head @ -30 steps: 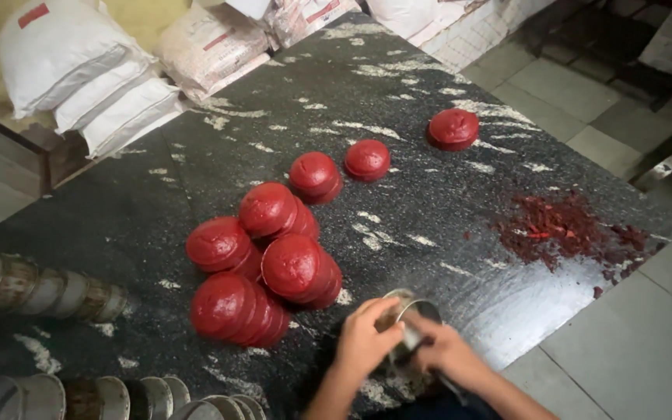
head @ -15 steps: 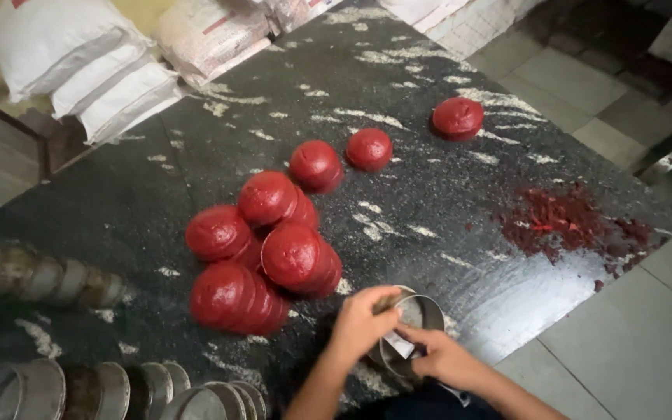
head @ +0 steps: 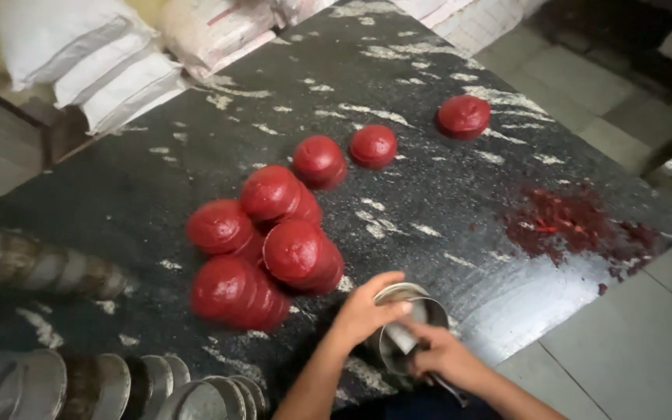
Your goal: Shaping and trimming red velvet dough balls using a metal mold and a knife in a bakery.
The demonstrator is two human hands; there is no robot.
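Observation:
My left hand (head: 365,311) grips the rim of a small round metal bowl (head: 428,309) at the near edge of a dark slab (head: 429,187). My right hand (head: 445,355) reaches into the bowl and holds a thin metal tool (head: 402,337) inside it. Just left of the bowl lie several stacks of red dome-shaped pieces (head: 266,241), leaning on each other. Three single red domes (head: 373,145) sit further back in a row.
Red scraps and crumbs (head: 569,225) are scattered on the slab's right side. Rows of stacked metal bowls (head: 118,385) lie at the lower left. White sacks (head: 95,54) lean behind the slab's far left edge. Tiled floor (head: 639,342) lies to the right.
The view has shifted slightly. Both hands stay at the metal bowl, with the right hand working the tool inside it. The red domes have not moved.

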